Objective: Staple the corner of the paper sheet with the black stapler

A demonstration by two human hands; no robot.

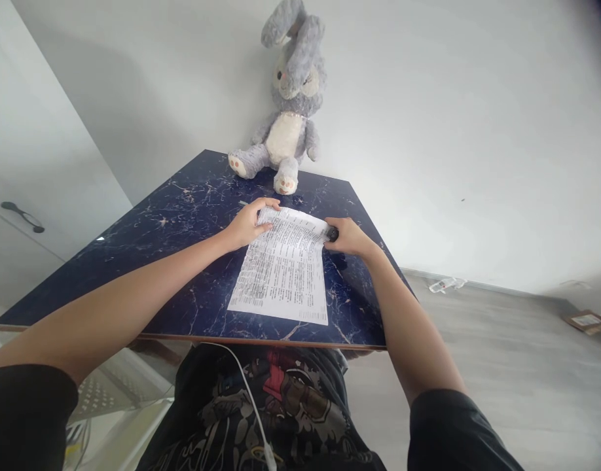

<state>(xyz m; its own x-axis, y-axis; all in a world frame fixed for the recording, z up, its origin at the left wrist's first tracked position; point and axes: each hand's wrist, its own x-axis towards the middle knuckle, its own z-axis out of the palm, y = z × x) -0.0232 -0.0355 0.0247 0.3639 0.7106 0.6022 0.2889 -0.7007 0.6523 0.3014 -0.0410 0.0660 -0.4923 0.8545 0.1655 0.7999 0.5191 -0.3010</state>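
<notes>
1. Fingers: the left hand (pixel 246 224) pinches the far left corner of the paper (pixel 283 275); the right hand (pixel 348 236) closes around a small black object (pixel 333 233) at the far right corner.
2. Sheet lies over the blue table (pixel 182 216); judged light, limp, easily creased; best held by opposite edges.
3. Beyond: stuffed rabbit (pixel 285 134), seated.

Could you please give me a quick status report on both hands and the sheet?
Left hand touching sheet, far left corner. Right hand at far right corner, holding dark object. Sheet print-up. Rabbit beyond, off the sheet.
</notes>
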